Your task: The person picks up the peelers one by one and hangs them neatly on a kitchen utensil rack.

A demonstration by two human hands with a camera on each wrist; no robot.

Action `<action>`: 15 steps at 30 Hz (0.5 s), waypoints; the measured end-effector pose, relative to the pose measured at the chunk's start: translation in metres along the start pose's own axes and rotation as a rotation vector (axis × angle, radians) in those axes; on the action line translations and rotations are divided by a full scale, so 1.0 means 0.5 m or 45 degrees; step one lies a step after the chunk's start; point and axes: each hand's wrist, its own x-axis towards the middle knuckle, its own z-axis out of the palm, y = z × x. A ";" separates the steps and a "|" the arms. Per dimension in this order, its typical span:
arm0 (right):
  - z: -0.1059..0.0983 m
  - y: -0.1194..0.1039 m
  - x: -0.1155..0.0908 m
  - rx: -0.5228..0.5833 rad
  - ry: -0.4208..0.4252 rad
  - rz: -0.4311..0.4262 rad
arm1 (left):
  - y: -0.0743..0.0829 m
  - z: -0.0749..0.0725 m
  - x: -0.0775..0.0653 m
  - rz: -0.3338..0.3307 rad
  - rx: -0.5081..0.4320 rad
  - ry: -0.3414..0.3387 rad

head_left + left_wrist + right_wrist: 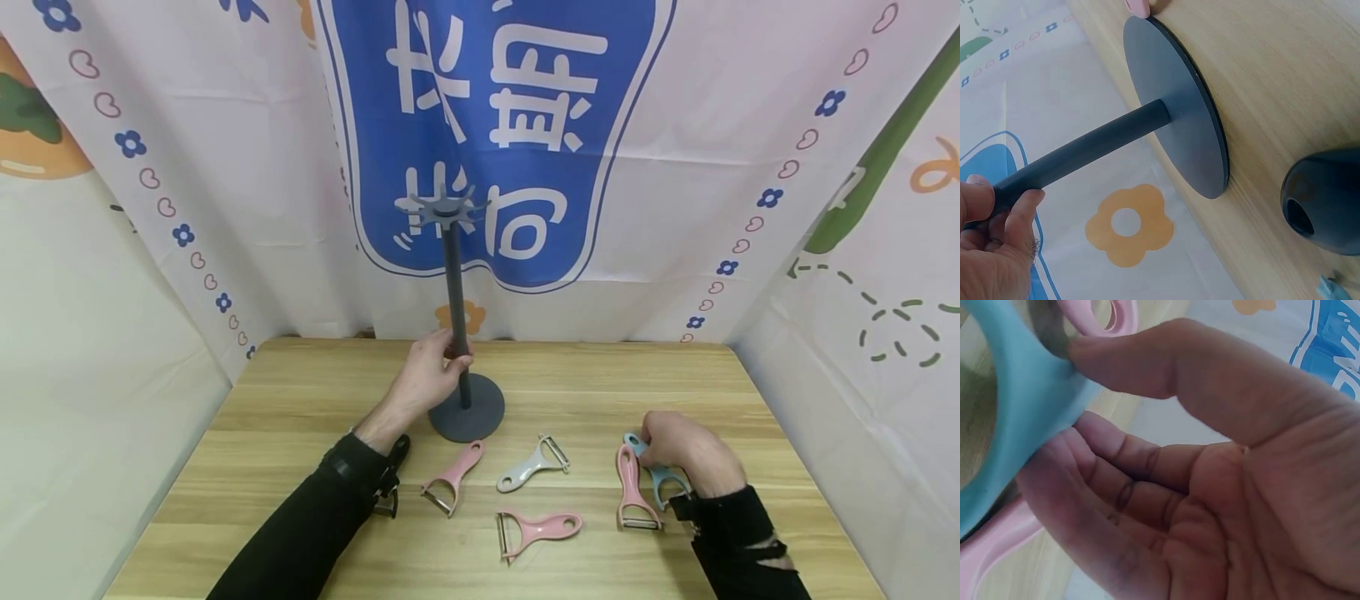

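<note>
My left hand [429, 371] grips the dark grey pole [454, 287] of a stand, with thumb and fingers round it. The stand's round base [486, 412] rests on the table, and a ring of hooks [446, 210] tops it. On the right, my right hand [693, 450] pinches a light blue peeler [1029, 394] between thumb and fingers; in the head view the hand hides part of its handle. A pink peeler [629, 483] lies right beside the blue one, partly under it in the right wrist view.
On the wooden table [300, 417] lie a pink peeler [459, 475], a white peeler [528, 468] and another pink peeler [543, 527]. A black peeler [400, 451] is partly hidden by my left sleeve. A printed curtain [285, 167] hangs behind the table.
</note>
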 end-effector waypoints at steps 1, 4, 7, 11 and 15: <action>-0.001 0.000 0.000 0.008 -0.003 0.005 | 0.000 0.000 0.000 0.004 -0.002 0.001; -0.006 0.000 -0.001 0.036 0.003 0.004 | 0.000 0.000 0.000 0.005 -0.008 0.001; -0.012 0.002 -0.003 0.035 0.041 -0.041 | -0.001 0.000 0.000 0.003 -0.014 0.002; -0.019 0.004 -0.005 0.015 0.112 -0.129 | -0.003 0.002 0.001 -0.004 -0.017 0.001; -0.026 0.006 -0.002 0.005 0.191 -0.205 | -0.006 0.002 0.001 -0.003 -0.018 0.005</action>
